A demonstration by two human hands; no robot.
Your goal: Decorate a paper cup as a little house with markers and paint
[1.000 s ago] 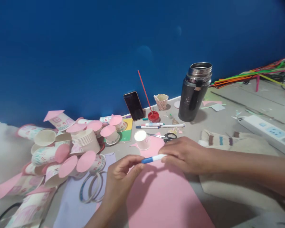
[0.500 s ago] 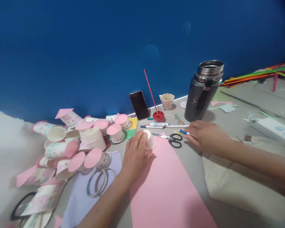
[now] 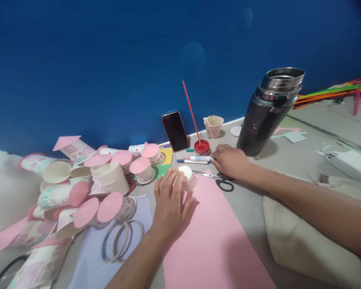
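My left hand (image 3: 170,200) rests on the pink paper sheet (image 3: 212,237), its fingers stretched out and parted. Its fingertips are at the left side of a small white paper cup (image 3: 189,179), which stands upside down with a pink drawing on its side. My right hand (image 3: 231,161) is lowered over the right ends of several markers (image 3: 200,159), fingers curled together at a marker's end. Exactly what lies under those fingers is partly hidden. Black-handled scissors (image 3: 224,185) lie just below that hand, one handle loop partly covered by it.
Decorated paper cups with pink paper roofs (image 3: 110,210) crowd the left side. Rolls of tape (image 3: 123,241) lie on lilac paper (image 3: 88,257). A phone (image 3: 175,131), a red paint pot (image 3: 202,147), a paper cup (image 3: 214,126) and a dark flask (image 3: 269,112) stand toward the wall.
My right hand has moved left and away from me to the markers; the blue-ended marker in its fingers no longer shows. My left hand's fingers have loosened from the cup.
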